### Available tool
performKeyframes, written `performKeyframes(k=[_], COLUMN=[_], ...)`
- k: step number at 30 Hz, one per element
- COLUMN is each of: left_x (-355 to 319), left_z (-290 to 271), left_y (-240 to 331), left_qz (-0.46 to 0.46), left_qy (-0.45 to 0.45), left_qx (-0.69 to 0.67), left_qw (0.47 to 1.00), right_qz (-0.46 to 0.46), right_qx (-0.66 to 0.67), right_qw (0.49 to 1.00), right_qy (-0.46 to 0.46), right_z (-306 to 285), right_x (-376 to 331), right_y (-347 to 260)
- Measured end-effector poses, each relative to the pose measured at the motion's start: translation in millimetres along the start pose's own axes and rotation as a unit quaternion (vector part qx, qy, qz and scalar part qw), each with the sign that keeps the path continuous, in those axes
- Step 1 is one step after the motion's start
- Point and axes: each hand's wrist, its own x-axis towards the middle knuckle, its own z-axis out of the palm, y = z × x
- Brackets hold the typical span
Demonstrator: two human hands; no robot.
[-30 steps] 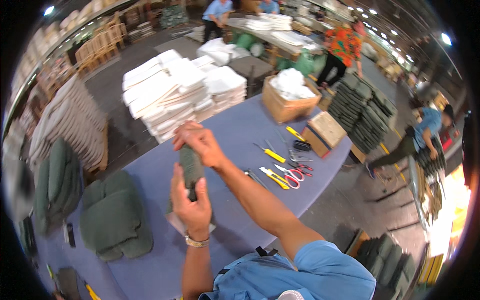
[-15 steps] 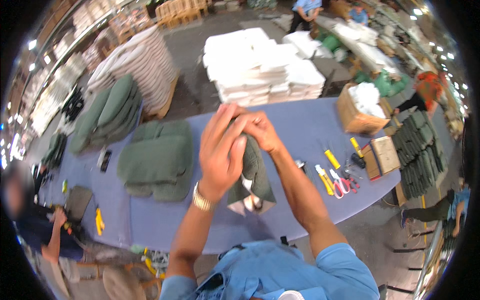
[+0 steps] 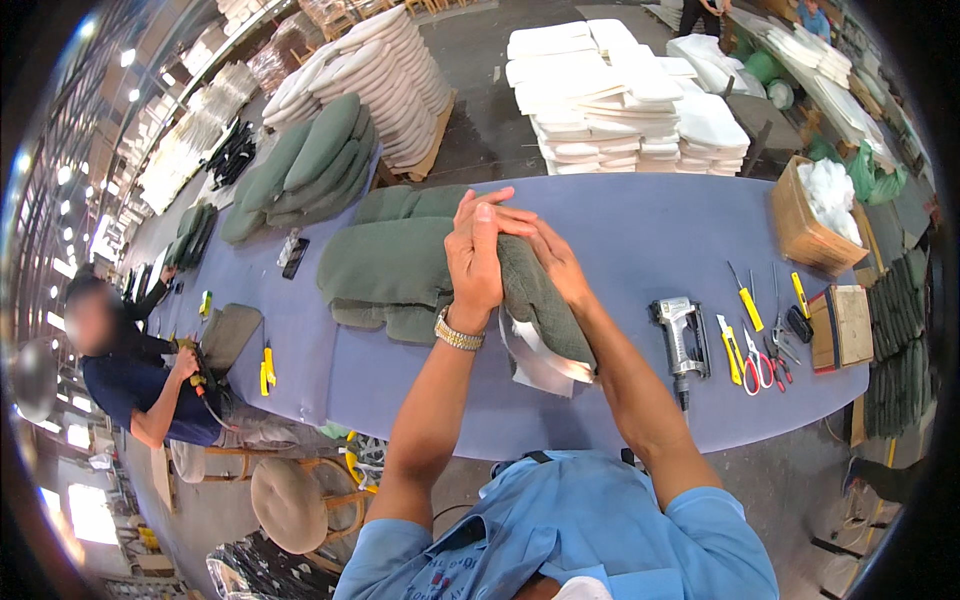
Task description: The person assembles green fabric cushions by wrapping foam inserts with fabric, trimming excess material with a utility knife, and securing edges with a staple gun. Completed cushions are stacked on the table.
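A dark green padded cushion (image 3: pixel 545 305) stands tilted before me, its near end showing a loose white lining. My left hand (image 3: pixel 478 255) presses on its left side near the far end, fingers stretched and laid across the other hand's fingertips. From the right, my right hand (image 3: pixel 560 262) lies along the cushion's far end, so the cushion is squeezed between both palms. Its underside and the parts beneath my palms are hidden. Just left of it, a stack of green cushions (image 3: pixel 385 265) lies on the blue-covered table (image 3: pixel 640 235).
To the right lie a staple gun (image 3: pixel 682 340), yellow cutter (image 3: pixel 730 350), scissors (image 3: pixel 757 365), pliers (image 3: pixel 778 358) and screwdriver (image 3: pixel 750 305). Behind them stands a carton (image 3: pixel 815 230) of white stuffing. More green cushions (image 3: pixel 310 165) are piled at left. A co-worker (image 3: pixel 150 370) holds a tool there.
The view has swung left and my hands appear farther right in it. The staple gun now shows beside my right arm. My hands stay together on the cushion.
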Motion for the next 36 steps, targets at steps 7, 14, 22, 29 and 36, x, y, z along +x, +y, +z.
performKeyframes(k=[7, 14, 22, 29, 36], left_x=[-45, -145, -212, -258, -294], left_z=[-37, -74, -161, -164, -137], left_y=[8, 51, 59, 64, 31], left_qz=[-0.034, -0.369, -0.368, -0.420, -0.383], left_qy=[0.046, 0.125, -0.129, -0.129, -0.221], left_qx=[0.014, -0.237, -0.150, 0.091, 0.240], left_qw=[0.998, 0.890, 0.909, 0.894, 0.864], right_qz=[0.141, 0.192, 0.322, 0.261, 0.154], right_qx=[-0.176, -0.322, 0.032, 0.227, 0.052], right_qw=[0.974, 0.921, 0.919, 0.867, 0.953], right_qy=[-0.021, 0.105, 0.225, 0.358, 0.255], right_z=[-43, -76, -121, -125, -135], right_x=[-79, -174, -177, -165, -163], right_y=[94, 150, 170, 120, 90])
